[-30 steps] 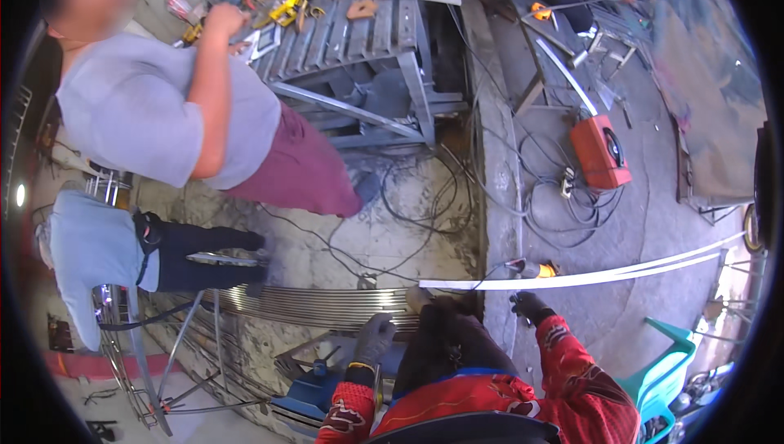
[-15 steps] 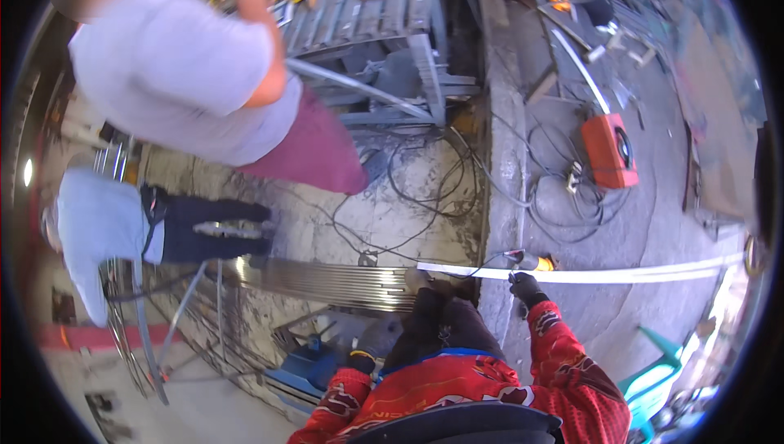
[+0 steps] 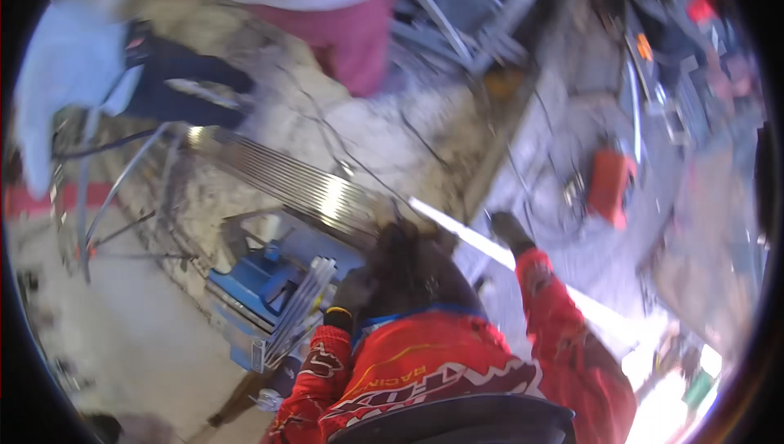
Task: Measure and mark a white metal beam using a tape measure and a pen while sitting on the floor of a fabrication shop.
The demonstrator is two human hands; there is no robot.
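Observation:
My right hand (image 3: 510, 232), in a dark glove, is stretched out just above a long pale metal bar (image 3: 461, 232). Its fingers look extended, with nothing visible in them, though motion blurs them. The bar runs from near my feet down to the right and passes under my right forearm. My left hand (image 3: 354, 290), also gloved, hangs low by my thigh, beside a bundle of grey metal tubes (image 3: 300, 307) on a blue machine (image 3: 260, 276). Blur and the dark trousers hide its fingers. In front of my feet lies a row of shiny parallel tubes (image 3: 286, 181).
A person in maroon trousers (image 3: 347, 40) stands ahead; another in light blue (image 3: 73, 68) is at the left by a metal stand (image 3: 122, 187). A red box-shaped machine (image 3: 611, 189) sits at the right. Cables (image 3: 343, 150) cross the floor, and a metal frame table (image 3: 498, 27) stands beyond.
The view has turned, so the bar and tube row now slant. The blue machine and its tubes show more fully. The orange glow near my right hand is no longer visible.

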